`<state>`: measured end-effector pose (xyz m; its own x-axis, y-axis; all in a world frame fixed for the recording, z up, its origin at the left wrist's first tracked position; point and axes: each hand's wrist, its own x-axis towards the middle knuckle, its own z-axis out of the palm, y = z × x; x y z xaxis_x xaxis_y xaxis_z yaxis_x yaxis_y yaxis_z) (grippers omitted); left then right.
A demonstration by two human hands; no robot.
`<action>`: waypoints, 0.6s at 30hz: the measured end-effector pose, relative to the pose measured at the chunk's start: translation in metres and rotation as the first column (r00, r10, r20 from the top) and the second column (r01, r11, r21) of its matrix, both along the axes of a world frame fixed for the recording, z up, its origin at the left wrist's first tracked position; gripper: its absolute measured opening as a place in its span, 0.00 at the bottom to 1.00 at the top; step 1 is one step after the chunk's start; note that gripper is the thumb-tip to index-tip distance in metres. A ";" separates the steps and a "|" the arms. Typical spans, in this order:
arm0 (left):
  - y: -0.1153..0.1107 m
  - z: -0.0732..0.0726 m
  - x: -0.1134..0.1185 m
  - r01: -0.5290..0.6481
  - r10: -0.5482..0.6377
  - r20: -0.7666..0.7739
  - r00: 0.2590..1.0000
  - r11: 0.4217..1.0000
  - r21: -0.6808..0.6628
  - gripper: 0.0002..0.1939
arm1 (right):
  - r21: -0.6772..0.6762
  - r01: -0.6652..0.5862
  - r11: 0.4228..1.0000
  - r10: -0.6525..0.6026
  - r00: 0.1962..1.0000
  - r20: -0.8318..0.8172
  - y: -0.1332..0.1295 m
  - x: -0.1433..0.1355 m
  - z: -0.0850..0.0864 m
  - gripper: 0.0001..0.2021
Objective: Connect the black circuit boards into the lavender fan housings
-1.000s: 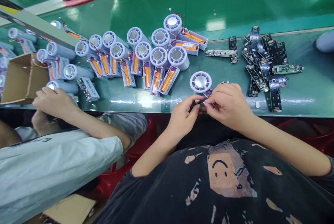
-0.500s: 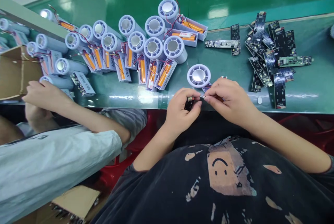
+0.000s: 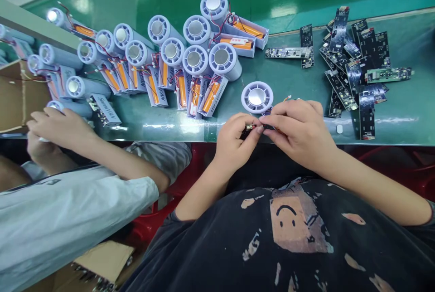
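At the near edge of the table, my left hand is closed on a black circuit board, most of it covered by the fingers. My right hand pinches close against the board's right end, on a small wire connector that the fingers largely hide. Thin dark and coloured wires show at its fingertips. Just behind both hands stands a lavender fan unit with a round silver centre; its lower part is hidden by my right hand.
Several lavender fan units with orange batteries in open handles stand to the left. Loose circuit boards are piled at the right, near a small white piece. A co-worker's hands work at far left beside a cardboard box.
My right fingertips have closed in against the board and my left thumb; the white connector seen between them is now covered. The view has shifted slightly.
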<state>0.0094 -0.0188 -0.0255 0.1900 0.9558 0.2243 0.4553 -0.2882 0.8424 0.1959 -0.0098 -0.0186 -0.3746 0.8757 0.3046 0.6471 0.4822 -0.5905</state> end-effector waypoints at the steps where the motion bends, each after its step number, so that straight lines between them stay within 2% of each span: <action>1: -0.001 -0.002 0.001 -0.005 0.015 0.081 0.997 0.994 -0.111 0.07 | 0.015 0.002 1.000 -0.002 1.000 0.004 -0.001 0.000 0.000 0.09; 3: -0.003 -0.006 0.003 0.028 0.055 0.245 0.968 0.946 -0.323 0.11 | 0.013 -0.002 1.000 0.002 1.000 -0.003 0.000 0.000 -0.002 0.10; 5: -0.004 -0.008 0.006 0.081 0.096 0.361 0.927 0.891 -0.446 0.14 | -0.016 -0.009 1.000 0.009 1.000 -0.016 0.002 0.000 -0.004 0.10; 9: -0.006 -0.008 0.007 0.130 0.107 0.426 0.898 0.862 -0.490 0.10 | -0.061 0.003 0.998 -0.005 0.999 -0.046 0.005 0.001 -0.004 0.09; 13: -0.008 -0.001 0.004 0.100 0.058 0.327 0.943 0.889 -0.446 0.13 | -0.035 0.005 0.999 -0.006 1.000 -0.012 0.005 -0.001 -0.003 0.10; 18: -0.011 0.007 0.001 0.008 -0.011 -0.012 1.000 0.967 -0.255 0.15 | 0.047 -0.009 0.999 0.007 0.999 0.046 0.002 -0.005 -0.004 0.13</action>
